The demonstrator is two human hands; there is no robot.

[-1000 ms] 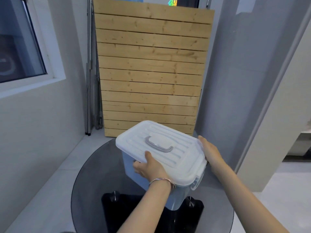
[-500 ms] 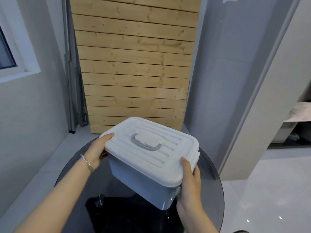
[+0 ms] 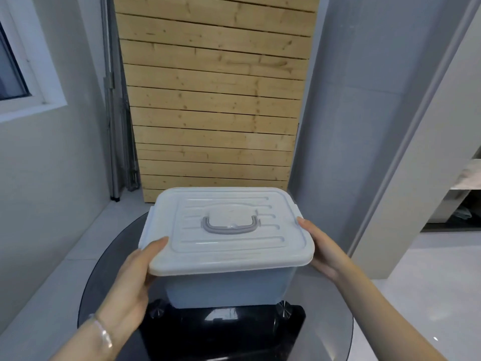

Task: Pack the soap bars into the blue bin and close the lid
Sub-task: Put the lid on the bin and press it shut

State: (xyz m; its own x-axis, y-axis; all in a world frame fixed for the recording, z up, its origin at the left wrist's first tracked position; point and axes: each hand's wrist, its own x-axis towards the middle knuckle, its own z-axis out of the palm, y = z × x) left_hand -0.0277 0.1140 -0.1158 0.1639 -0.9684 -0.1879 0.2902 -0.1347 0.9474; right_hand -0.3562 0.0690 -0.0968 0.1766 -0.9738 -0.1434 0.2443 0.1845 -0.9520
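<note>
Round dark glass table (image 3: 104, 269): carries the bin, near its middle.

Bin (image 3: 229, 285): blue, upright, bottom on the glass. Walls are opaque, so no soap is visible inside. No soap lies loose on the glass around it either. Judgement: the packing is probably done, but that cannot be confirmed from here.

Lid (image 3: 229, 246): white, ribbed, lying flat over the bin's mouth. It looks level and square with the rim on all visible sides. Whether it is latched down cannot be told.

Left hand (image 3: 132, 277): at the lid's near-left corner. Thumb lies on top of the lid edge; fingers go under the rim, out of sight. It reads as a pinch on the lid.

Right hand (image 3: 325, 251): same hold on the lid's right edge, thumb on top, fingers hidden below.

Handle (image 3: 230, 225): grey, folded flat in its recess, untouched.

Bracelet (image 3: 102, 332): on the left wrist.

Left to do, at a guess: press the edges home, then let go.
</note>
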